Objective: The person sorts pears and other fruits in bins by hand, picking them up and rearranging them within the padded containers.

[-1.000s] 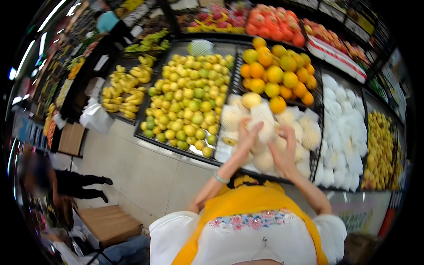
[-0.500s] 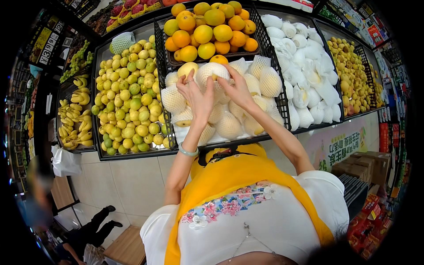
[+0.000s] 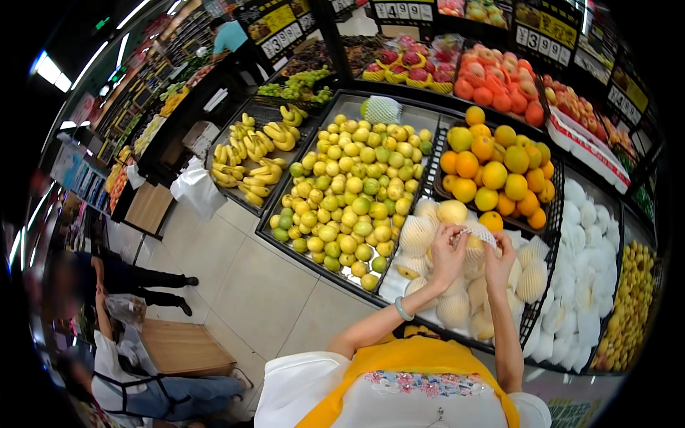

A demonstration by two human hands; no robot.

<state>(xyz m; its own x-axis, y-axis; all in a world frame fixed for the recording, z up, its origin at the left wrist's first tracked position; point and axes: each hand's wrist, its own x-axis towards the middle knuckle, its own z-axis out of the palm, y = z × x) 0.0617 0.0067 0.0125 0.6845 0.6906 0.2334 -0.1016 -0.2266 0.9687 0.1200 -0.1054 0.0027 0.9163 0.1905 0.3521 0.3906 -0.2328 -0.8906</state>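
Both my hands are over a bin of pale yellow round fruits wrapped in white foam nets (image 3: 531,282). Between them a white foam net (image 3: 479,230) is stretched above one pale yellow fruit (image 3: 474,248). My left hand (image 3: 448,257), with a pale green bangle on its wrist, pinches the net's left side with curled fingers. My right hand (image 3: 501,258) grips its right end. A bare yellow fruit (image 3: 452,212) lies just beyond my left fingers. How far the net covers the fruit between my hands is partly hidden.
Behind my hands oranges (image 3: 495,171) are piled on a tray. Yellow-green fruits (image 3: 357,192) and bananas (image 3: 253,146) lie left, white-wrapped fruits (image 3: 571,285) right. A black crate edge (image 3: 536,307) borders my bin. Two people stand at the left near a wooden box (image 3: 182,346).
The view has swung left, bringing the aisle and people in. The foam net, round on the fruit before, is now pulled up and stretched between my hands.
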